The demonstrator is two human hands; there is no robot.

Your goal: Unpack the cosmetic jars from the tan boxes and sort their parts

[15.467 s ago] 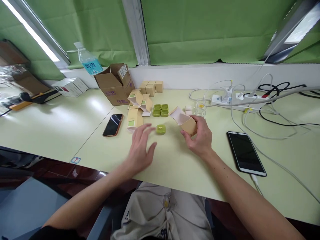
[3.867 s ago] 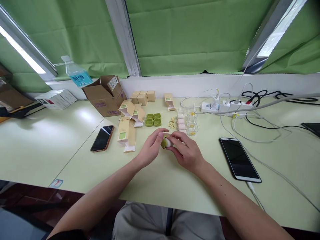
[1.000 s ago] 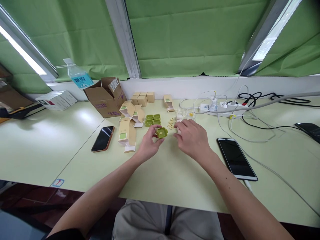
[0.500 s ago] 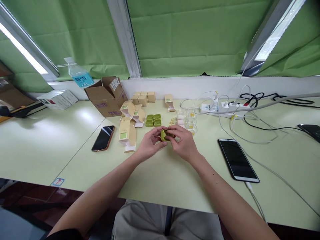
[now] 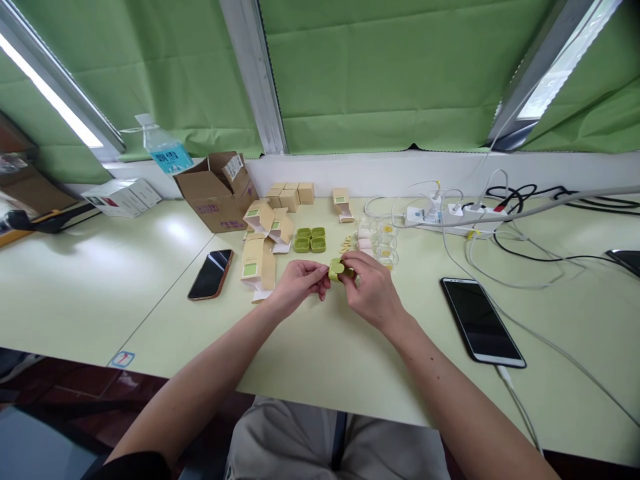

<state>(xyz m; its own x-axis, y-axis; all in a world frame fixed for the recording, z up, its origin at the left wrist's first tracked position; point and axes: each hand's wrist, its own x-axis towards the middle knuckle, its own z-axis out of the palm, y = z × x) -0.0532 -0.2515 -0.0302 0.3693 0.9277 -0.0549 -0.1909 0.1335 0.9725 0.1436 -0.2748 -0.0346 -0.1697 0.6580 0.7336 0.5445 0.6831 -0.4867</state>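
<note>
A small olive-green plastic case [image 5: 336,269] is held over the table between my two hands. My right hand [image 5: 369,283] is closed round its right side, and the fingers hide part of it. My left hand [image 5: 301,283] pinches the case's left edge between thumb and forefinger, with the other fingers curled. Just beyond, several square green cases [image 5: 310,240] stand grouped on the table. Tiny yellowish pieces [image 5: 345,244] lie to their right, beside pale pink pieces [image 5: 365,241] and clear round plastic containers [image 5: 387,241] with yellow marks.
Opened cream cartons [image 5: 257,261] and a phone [image 5: 211,275] lie left of my hands. Behind them are a brown cardboard box [image 5: 213,200] and small closed boxes [image 5: 290,195]. A power strip [image 5: 455,219] with cables and a charging phone [image 5: 483,322] are on the right.
The green case has turned in my hands, showing a flatter side. My left hand has drawn back slightly to its edge, its fingers curling. The view has shifted a little.
</note>
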